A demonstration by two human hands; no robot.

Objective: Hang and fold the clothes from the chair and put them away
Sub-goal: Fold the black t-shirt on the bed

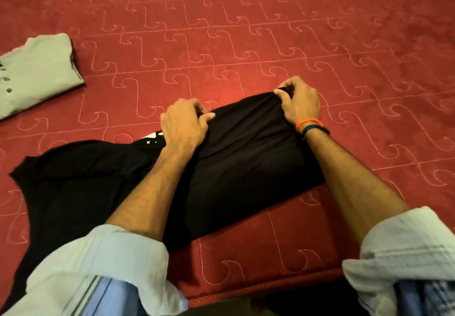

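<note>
A black garment point(236, 168) with a small white print lies partly folded near the front edge of a red quilted bed point(246, 45). My left hand point(183, 123) pinches its far edge at the middle, fingers curled over the cloth. My right hand point(298, 101) grips the far right corner of the same folded edge. An unfolded part of the garment spreads out to the left under my left forearm.
A folded pale green shirt with dark buttons point(37, 74) lies on the bed at the far left. The bed's front edge point(270, 291) runs below my forearms. Bare red quilt stretches behind and to the right of the garment.
</note>
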